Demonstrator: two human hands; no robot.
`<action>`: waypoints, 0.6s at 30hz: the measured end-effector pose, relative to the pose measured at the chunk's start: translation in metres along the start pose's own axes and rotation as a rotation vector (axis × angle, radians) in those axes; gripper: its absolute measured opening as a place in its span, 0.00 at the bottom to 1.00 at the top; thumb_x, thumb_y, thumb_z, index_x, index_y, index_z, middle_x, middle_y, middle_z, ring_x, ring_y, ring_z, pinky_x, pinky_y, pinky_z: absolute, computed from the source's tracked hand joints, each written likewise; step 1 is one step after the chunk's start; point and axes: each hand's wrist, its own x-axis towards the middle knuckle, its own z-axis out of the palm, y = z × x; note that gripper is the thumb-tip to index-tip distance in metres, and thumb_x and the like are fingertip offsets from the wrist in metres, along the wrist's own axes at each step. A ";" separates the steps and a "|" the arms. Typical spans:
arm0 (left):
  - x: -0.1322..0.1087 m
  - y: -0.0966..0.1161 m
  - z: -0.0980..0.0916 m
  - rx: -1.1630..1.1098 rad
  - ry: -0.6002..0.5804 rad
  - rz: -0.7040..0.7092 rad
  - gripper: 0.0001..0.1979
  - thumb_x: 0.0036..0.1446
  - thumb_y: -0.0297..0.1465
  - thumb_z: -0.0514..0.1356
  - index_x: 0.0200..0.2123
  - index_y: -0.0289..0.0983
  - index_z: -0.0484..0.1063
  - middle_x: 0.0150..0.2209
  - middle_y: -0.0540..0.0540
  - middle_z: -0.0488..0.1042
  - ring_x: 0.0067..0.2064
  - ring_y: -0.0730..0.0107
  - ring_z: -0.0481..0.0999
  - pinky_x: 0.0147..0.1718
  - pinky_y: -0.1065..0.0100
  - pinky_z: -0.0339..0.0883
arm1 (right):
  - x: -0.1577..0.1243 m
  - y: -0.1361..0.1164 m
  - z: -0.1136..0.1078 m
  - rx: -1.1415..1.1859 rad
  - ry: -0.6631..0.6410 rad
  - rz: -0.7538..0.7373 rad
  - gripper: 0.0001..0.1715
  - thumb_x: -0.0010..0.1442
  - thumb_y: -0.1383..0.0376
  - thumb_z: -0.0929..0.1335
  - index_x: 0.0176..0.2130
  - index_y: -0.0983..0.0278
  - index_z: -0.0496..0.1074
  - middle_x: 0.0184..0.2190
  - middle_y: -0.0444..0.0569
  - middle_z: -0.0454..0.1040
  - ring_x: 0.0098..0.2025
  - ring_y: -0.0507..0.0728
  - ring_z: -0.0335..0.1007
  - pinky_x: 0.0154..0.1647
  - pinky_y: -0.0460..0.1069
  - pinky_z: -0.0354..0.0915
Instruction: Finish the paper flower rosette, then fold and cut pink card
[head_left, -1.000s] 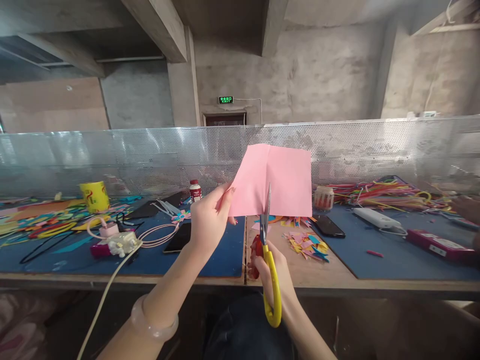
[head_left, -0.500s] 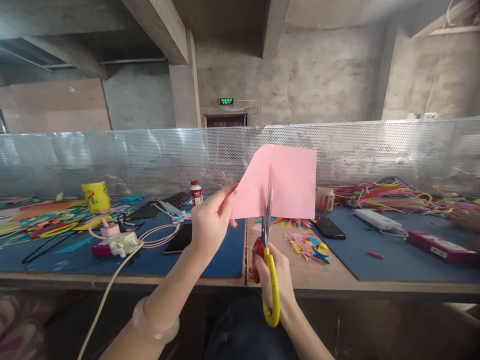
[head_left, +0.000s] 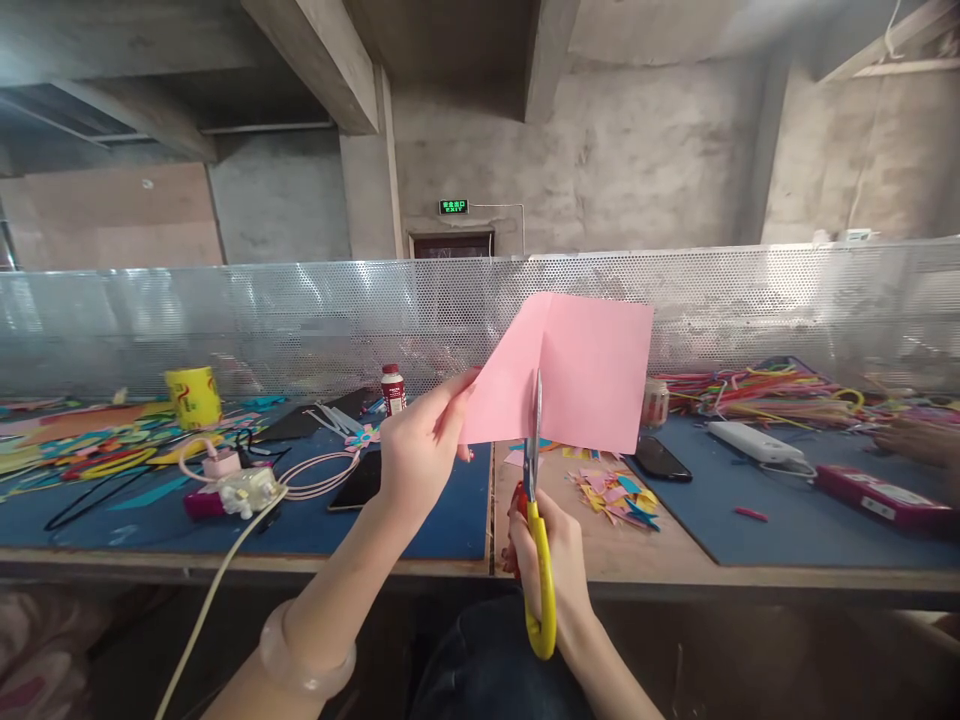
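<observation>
A sheet of pink paper [head_left: 592, 370] is raised above the table, its left edge pinched in my left hand [head_left: 420, 450]. My right hand [head_left: 555, 545] grips scissors [head_left: 541, 590] with yellow and red handles. Their blades point up and are at the paper's lower edge, along a line dividing it into a left and a right part. The right part swings out at an angle. Below it, small scraps of coloured paper [head_left: 619, 497] lie on the bare wooden strip of the table.
A black phone [head_left: 661, 459], a white power strip [head_left: 754, 440] and a magenta box [head_left: 881, 495] lie right. Left are a yellow cup [head_left: 193, 397], a plugged charger [head_left: 236, 488] with cables and paper strips. A small bottle [head_left: 392, 390] stands before the perforated metal screen [head_left: 337, 310]. Another person's hand [head_left: 919, 440] is far right.
The right part of the pink paper has swung further right and its lower corner has dropped. The scissor blades look closer together. My left hand has hardly moved.
</observation>
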 end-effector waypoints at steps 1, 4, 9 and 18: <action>0.000 0.000 0.000 0.003 -0.001 -0.003 0.12 0.58 0.28 0.56 0.44 0.37 0.74 0.12 0.57 0.64 0.14 0.80 0.66 0.21 0.76 0.64 | 0.000 0.000 0.000 -0.004 -0.003 0.002 0.10 0.51 0.61 0.63 0.23 0.62 0.59 0.13 0.39 0.58 0.17 0.49 0.56 0.16 0.44 0.54; -0.001 0.000 0.000 0.002 -0.002 -0.021 0.12 0.58 0.28 0.55 0.44 0.37 0.74 0.12 0.57 0.66 0.14 0.81 0.66 0.20 0.77 0.64 | -0.001 0.000 0.001 -0.011 0.007 0.003 0.11 0.53 0.60 0.62 0.23 0.62 0.57 0.14 0.38 0.57 0.17 0.49 0.56 0.17 0.44 0.53; -0.002 -0.001 0.000 -0.005 0.003 -0.019 0.11 0.58 0.28 0.55 0.43 0.37 0.75 0.13 0.56 0.67 0.13 0.82 0.65 0.19 0.77 0.63 | -0.001 0.001 0.004 -0.002 0.040 0.013 0.14 0.53 0.59 0.62 0.21 0.61 0.54 0.14 0.37 0.54 0.17 0.48 0.54 0.17 0.43 0.52; -0.001 0.001 -0.002 -0.010 -0.003 -0.004 0.12 0.58 0.28 0.55 0.43 0.37 0.75 0.13 0.56 0.66 0.14 0.81 0.65 0.19 0.77 0.63 | -0.002 0.000 0.005 -0.024 0.053 0.008 0.16 0.55 0.56 0.61 0.22 0.61 0.53 0.15 0.37 0.52 0.17 0.48 0.52 0.15 0.43 0.50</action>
